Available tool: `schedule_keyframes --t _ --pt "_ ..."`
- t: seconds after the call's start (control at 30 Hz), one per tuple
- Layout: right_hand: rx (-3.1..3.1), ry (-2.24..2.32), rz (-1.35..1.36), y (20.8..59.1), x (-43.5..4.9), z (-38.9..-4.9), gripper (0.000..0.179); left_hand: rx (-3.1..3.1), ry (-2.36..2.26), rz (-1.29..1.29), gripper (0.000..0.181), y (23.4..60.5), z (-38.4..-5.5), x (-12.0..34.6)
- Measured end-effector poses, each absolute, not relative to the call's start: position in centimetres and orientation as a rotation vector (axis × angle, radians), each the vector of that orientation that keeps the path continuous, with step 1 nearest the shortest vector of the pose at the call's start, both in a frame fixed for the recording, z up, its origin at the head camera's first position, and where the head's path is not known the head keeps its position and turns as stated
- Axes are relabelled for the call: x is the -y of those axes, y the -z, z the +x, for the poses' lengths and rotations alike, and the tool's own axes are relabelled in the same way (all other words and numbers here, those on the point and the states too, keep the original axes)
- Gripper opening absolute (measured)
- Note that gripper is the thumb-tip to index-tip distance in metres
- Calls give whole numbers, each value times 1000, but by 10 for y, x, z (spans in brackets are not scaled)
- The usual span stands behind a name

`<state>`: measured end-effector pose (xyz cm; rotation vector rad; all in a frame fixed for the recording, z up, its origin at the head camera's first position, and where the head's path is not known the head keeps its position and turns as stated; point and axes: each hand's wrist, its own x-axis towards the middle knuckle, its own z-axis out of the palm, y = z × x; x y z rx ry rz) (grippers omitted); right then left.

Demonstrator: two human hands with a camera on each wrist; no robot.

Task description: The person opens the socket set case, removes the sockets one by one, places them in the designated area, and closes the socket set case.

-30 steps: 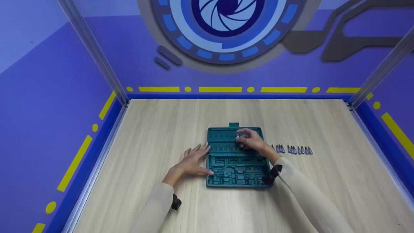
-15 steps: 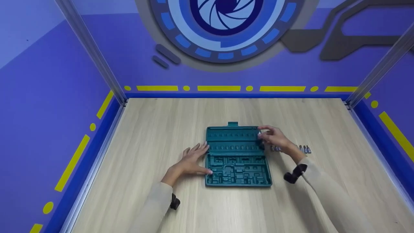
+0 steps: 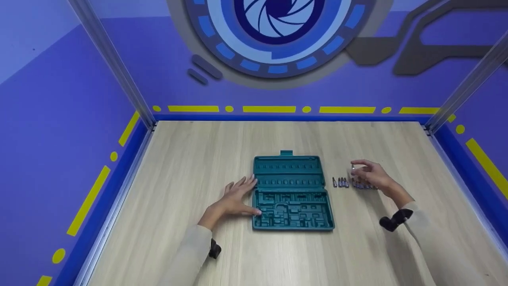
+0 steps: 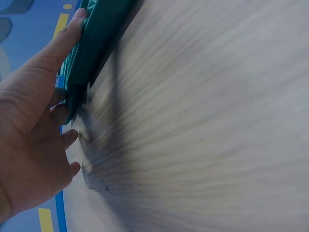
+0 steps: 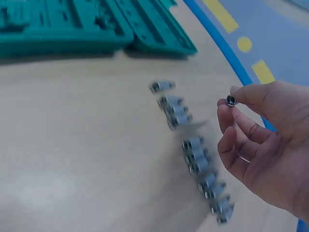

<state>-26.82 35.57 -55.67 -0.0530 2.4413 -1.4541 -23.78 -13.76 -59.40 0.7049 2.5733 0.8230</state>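
Observation:
An open green tool case (image 3: pixel 293 171) with moulded slots lies on the table. My left hand (image 3: pixel 234 198) rests at its left side, fingers spread and thumb on the rim of the lower half; the left wrist view shows the thumb (image 4: pixel 70 34) along the green edge. My right hand (image 3: pixel 373 175) is raised to the right of the case. Between its thumb and forefinger it pinches a small metal bit socket (image 5: pixel 231 100), whose hollow end faces the right wrist camera. Below that hand runs a row of several similar bit sockets (image 5: pixel 195 157), partly hidden by it in the head view.
The wooden table (image 3: pixel 190 159) meets a purple-blue back wall (image 3: pixel 238 95) and side walls with metal corner posts. The case's latch tab (image 3: pixel 286 152) points toward the back. The nearest bit socket (image 3: pixel 334 182) lies just right of the case.
My right hand has moved from above the case's upper half to the right, over the socket row, still pinching the bit socket. The left hand has stayed at the case's left edge.

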Motion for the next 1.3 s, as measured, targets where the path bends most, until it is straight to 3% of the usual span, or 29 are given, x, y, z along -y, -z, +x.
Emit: schedule_keyframes --t 0.63,1.3 --pt "-2554 1306 51 566 -419 -251 52 -2574 -853 697 112 596 -235 143" --pt "-2698 1110 74 581 -438 -233 48 -2570 -826 715 113 598 -238 139"
